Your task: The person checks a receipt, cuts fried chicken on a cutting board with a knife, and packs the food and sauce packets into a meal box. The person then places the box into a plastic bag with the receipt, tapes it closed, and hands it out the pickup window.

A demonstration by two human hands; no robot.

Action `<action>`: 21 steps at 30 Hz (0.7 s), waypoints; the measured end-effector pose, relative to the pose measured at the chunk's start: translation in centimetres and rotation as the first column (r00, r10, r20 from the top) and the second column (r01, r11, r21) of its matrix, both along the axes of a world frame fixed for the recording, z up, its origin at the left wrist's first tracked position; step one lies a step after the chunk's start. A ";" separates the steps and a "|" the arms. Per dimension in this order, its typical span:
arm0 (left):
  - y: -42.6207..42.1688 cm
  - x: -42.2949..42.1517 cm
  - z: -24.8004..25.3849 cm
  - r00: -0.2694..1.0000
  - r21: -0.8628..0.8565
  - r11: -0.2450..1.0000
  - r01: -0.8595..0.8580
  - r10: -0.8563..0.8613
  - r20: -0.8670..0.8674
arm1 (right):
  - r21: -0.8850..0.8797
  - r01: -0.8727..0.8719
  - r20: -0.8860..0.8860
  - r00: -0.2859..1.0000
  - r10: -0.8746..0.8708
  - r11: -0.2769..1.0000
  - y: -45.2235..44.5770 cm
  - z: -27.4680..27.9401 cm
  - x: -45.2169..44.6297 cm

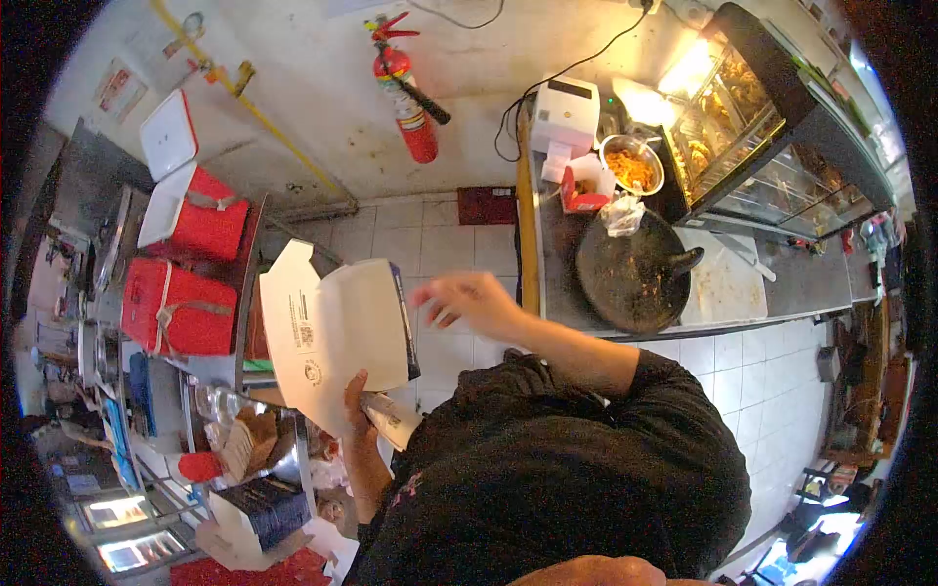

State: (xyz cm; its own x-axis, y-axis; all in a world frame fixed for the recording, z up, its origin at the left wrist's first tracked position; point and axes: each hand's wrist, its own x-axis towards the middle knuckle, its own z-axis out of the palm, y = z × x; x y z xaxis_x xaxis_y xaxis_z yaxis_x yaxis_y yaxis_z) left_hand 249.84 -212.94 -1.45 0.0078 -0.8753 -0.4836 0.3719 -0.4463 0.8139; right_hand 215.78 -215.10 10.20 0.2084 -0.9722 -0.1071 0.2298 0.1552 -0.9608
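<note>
A large paperboard takeaway box (366, 322), plain off-white inside with dark printed outer sides, stands partly unfolded in front of my body. Its wide lid flap (298, 337) spreads to the left and carries small black print. My left hand (360, 405) grips the box at its near lower edge, thumb up along the board. To the right of the box, my right hand (469, 301) is in the air with loosely bent fingers apart and nothing in them. A gap separates it from the box's dark side.
Red insulated boxes (181, 308) sit on a metal counter at left, above more folded cartons (259, 518). On the right counter are a stone mortar (633, 273), a cutting board (723, 278) with a knife, a bowl of orange food (630, 168), a printer (565, 112) and a lit display case (762, 127).
</note>
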 end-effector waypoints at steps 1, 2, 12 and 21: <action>-1.0 -3.4 1.5 1.000 0.002 1.000 0.012 -0.012 0.010 | 0.102 0.170 0.044 0.984 -0.175 0.980 -2.0 -3.0 -4.1; -1.7 -6.9 3.4 0.996 -0.012 0.997 -0.082 0.082 -0.024 | 0.214 0.324 0.070 0.936 -0.345 0.922 -3.6 -6.4 -7.7; -11.6 -11.6 3.5 0.966 -0.013 0.999 0.030 -0.026 0.259 | -0.658 0.345 -0.655 0.177 -0.734 0.670 -10.0 -12.6 -24.9; -28.2 -13.9 1.3 0.946 0.071 0.974 0.214 -0.225 0.232 | -0.349 0.634 -0.933 -0.163 -0.322 0.690 -12.1 -12.5 -28.2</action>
